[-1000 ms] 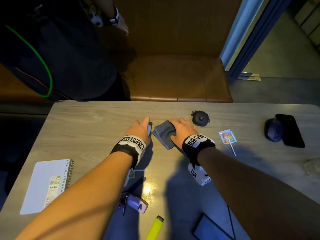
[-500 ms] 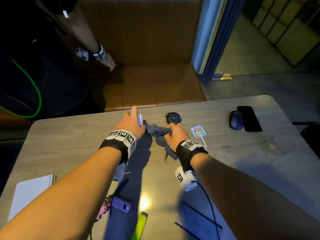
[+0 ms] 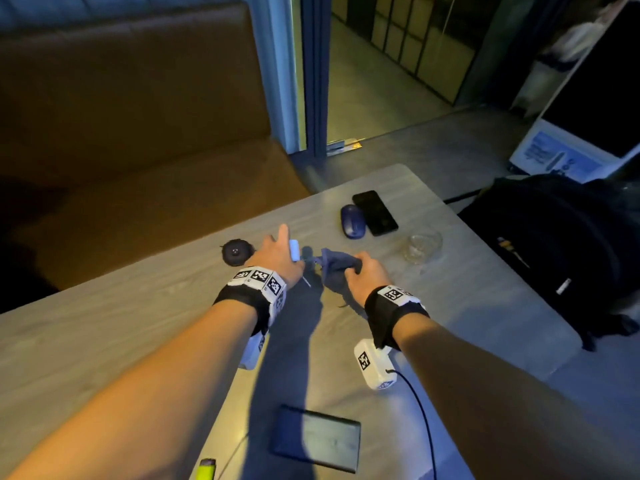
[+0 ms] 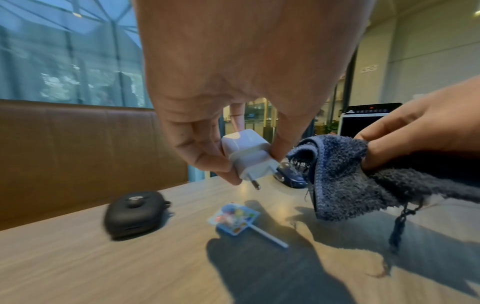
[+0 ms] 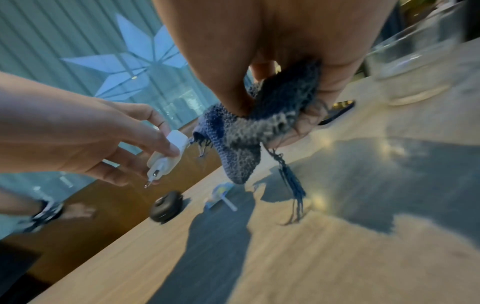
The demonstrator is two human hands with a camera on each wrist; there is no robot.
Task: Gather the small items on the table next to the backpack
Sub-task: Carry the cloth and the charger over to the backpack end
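While the left hand (image 4: 233, 86) pinches a white plastic plug adapter (image 4: 246, 155) and the right hand (image 3: 363, 271) clutches a frayed dark-blue terry cloth (image 4: 345, 176), both probably go next beside the black backpack (image 3: 561, 247) on the worktop (image 3: 104, 341).

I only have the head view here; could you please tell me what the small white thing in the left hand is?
Observer: The left wrist view shows a white plug charger with round pins, pinched between the thumb and fingers of the left hand.
Operator: Thank you. Is anything lying beneath the hands?
Observer: Yes, a wrapped lollipop lies on the table, beside the black case.
Operator: And is the cloth clear of the table?
Observer: The right wrist view shows the right hand gripping the blue cloth lifted off it, with only a loose thread dangling toward the surface.
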